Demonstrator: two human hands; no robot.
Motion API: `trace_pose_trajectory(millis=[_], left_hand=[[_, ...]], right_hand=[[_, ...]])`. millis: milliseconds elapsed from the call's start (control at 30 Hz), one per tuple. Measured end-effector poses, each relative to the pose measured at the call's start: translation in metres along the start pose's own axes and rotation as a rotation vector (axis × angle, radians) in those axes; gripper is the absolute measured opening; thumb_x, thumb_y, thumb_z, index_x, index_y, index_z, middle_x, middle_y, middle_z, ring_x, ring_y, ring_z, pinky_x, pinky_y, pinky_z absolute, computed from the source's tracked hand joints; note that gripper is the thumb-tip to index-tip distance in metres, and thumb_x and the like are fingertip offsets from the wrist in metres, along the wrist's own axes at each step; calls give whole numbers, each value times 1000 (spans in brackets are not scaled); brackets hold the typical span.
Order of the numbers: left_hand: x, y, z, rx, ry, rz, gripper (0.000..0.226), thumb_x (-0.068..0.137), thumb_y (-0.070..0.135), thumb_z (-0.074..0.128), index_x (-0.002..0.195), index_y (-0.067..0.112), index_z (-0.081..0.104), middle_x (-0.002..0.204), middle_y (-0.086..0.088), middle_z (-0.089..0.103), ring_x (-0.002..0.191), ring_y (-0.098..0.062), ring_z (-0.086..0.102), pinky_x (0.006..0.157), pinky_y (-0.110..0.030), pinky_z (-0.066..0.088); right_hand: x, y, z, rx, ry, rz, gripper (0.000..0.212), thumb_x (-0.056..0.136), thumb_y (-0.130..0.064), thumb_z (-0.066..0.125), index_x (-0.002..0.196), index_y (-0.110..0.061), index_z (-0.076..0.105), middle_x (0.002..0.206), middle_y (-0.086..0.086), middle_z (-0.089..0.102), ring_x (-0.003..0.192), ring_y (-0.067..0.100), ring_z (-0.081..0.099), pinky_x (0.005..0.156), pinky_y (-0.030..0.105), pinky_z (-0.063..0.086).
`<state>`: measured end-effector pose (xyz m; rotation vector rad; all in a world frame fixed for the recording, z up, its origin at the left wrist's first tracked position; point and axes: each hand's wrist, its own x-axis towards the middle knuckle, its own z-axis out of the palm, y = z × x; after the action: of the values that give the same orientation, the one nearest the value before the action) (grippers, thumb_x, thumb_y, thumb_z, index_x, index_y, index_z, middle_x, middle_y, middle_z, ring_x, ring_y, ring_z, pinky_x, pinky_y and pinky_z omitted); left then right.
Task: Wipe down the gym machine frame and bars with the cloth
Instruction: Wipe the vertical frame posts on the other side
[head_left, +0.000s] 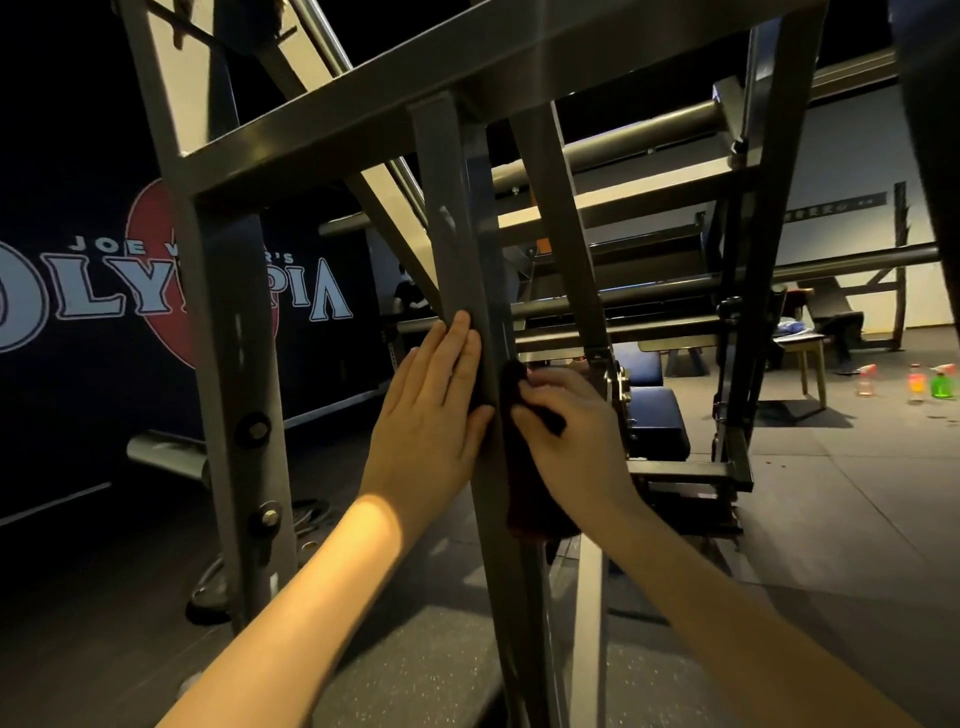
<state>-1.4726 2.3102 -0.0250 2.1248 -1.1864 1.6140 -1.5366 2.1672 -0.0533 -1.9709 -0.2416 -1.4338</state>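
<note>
Wiping in progress: right hand (566, 426) grip clasps the dark cloth (530, 499) against the grey upright (452, 234), left hand (436, 410) released, flat on it; upper bars (649, 140) likely outstanding.

Three spray bottles (915, 384) stand on the floor (857, 493) near a wooden table (802, 339).

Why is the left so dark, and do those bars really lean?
Head view: light reaches the floor at right, while the banner wall is dim; a warm patch lights the left forearm; the dark cloth under the right hand nearly vanishes in shadow; the wide-angle lens splays the frame bars.
</note>
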Motion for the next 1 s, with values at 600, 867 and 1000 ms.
trace_pose_trajectory(millis=[600, 867, 1000], left_hand=[[1, -3, 3, -2, 16, 15, 61, 95, 33, 41, 149, 7, 27, 156, -13, 28, 144, -28, 23, 115, -46, 22], [1, 0, 2, 26, 6, -9, 64, 93, 34, 37, 149, 7, 23, 156, -13, 27, 144, -25, 20, 114, -46, 19], [0, 0, 1, 7, 4, -4, 62, 95, 32, 37, 150, 7, 22, 158, -11, 25, 146, -22, 15, 115, -45, 18]], right_hand=[[45, -17, 6, 68, 120, -28, 21, 92, -4, 59, 111, -3, 65, 117, 4, 59, 102, -1, 51, 93, 3, 35], [-15, 3, 12, 84, 48, 72, 14, 92, -4, 59, 99, -16, 61, 114, 3, 57, 100, -8, 49, 89, 0, 34], [10, -1, 3, 53, -3, 36, 14, 92, -3, 58, 104, -6, 65, 120, 3, 54, 100, -12, 47, 92, -1, 32]])
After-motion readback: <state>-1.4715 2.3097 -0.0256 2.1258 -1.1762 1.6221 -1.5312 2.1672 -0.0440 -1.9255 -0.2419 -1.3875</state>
